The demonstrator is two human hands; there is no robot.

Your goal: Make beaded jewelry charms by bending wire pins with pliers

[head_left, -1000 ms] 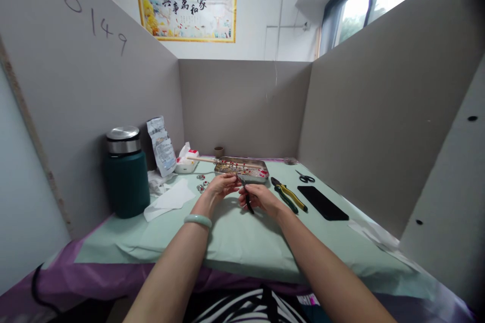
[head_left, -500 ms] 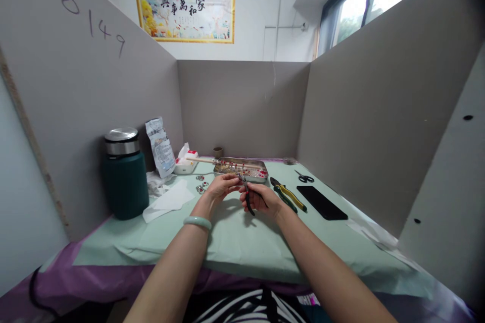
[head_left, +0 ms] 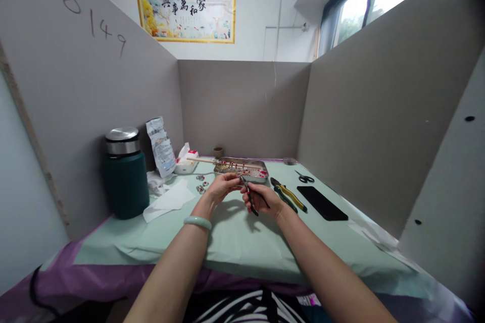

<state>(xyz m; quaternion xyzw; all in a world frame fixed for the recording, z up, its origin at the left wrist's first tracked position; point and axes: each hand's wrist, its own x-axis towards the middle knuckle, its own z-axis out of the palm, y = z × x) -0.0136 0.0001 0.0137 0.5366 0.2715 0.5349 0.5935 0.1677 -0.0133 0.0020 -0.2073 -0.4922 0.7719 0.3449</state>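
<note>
My right hand (head_left: 260,198) is closed round a pair of small pliers (head_left: 250,199) with dark handles, its jaws pointing up and left. At the jaw tips, the fingers of my left hand (head_left: 224,186) pinch something too small to make out. Both hands are raised over the green cloth, just in front of a metal tray (head_left: 261,177) with red and gold beads and small parts in it. A thin wooden stick (head_left: 204,161) strung with small red pieces lies across the tray. Several small jewelry pieces (head_left: 200,189) lie left of my left hand.
To the right lie yellow-and-green-handled pliers (head_left: 291,197), scissors (head_left: 304,177) and a black phone (head_left: 322,203). On the left stand a dark green flask (head_left: 126,176), a foil pouch (head_left: 161,146) and a tissue pack (head_left: 186,163). Grey partitions (head_left: 242,106) enclose the table.
The small pliers have turned slightly, their handle ends shifting right. My left hand has barely moved and still pinches at the jaw tips.
</note>
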